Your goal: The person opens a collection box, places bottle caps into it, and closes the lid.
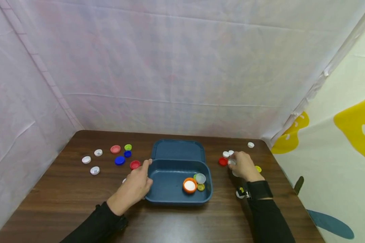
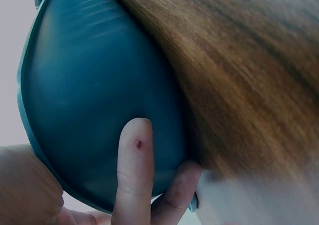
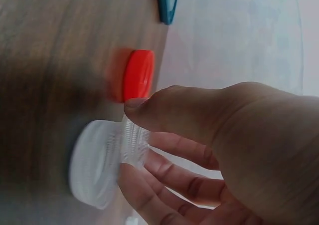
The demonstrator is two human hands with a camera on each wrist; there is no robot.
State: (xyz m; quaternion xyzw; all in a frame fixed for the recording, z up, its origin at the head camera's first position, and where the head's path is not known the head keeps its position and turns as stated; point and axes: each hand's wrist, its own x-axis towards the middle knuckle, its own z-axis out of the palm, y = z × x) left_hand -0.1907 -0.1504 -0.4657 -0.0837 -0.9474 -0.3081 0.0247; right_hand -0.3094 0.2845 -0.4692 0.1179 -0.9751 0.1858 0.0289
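Blue box gripped at left, clear cap pinched at right

Nearest, a broad strip of wood of the table [image 1: 170, 224] fronts the blue box [image 1: 165, 193]; one white cap [image 1: 239, 195] lies partly hidden below the right wrist. In the box's right end sit four caps: one orange with a white middle [image 1: 190, 185], one yellowish [image 1: 200, 187], one clear [image 1: 200, 178], one green partly covered [image 1: 195, 176]. The left hand [image 1: 132, 187] clasps the left wall, thumb over the rim, fingers outside. Well apart, the right hand [image 1: 245, 166] pinches a ridged clear cap [image 3: 133, 140] near the table's right edge, a second clear cap [image 3: 89, 170] just beside.

Around that hand: one yellow cap [image 1: 258, 168], one red cap [image 1: 223, 161], two white caps [image 1: 226, 154]. Wood separates them from the box. Toward the left edge: four white, two reddish, two blue, one green.

Farthest, the open lid [image 1: 178, 149] nears the far edge; one white cap is by the far right corner.
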